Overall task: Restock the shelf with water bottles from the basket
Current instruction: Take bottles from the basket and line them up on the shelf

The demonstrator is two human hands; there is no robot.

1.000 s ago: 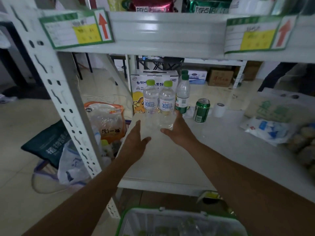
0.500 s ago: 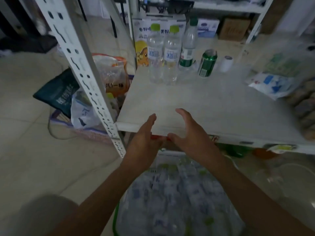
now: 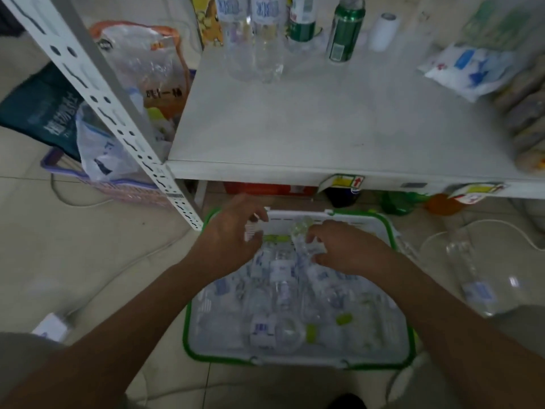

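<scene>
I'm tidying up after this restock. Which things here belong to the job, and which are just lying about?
Job: basket, water bottles inside it, one bottle in the grip of the right hand, shelf, two bottles standing there.
Lying about: green can, white roll, white packet, plastic bags.

One green-rimmed basket (image 3: 185,335), one can (image 3: 343,31)

Dim, flat indoor light with a grey-blue cast; no hard shadows. Heavy motion blur throughout (bottles (image 3: 280,278) in the basket (image 3: 185,335) smear together). Wide-angle bowing tilts the shelf upright (image 3: 88,87) near the left edge. Lower corners darker.
</scene>
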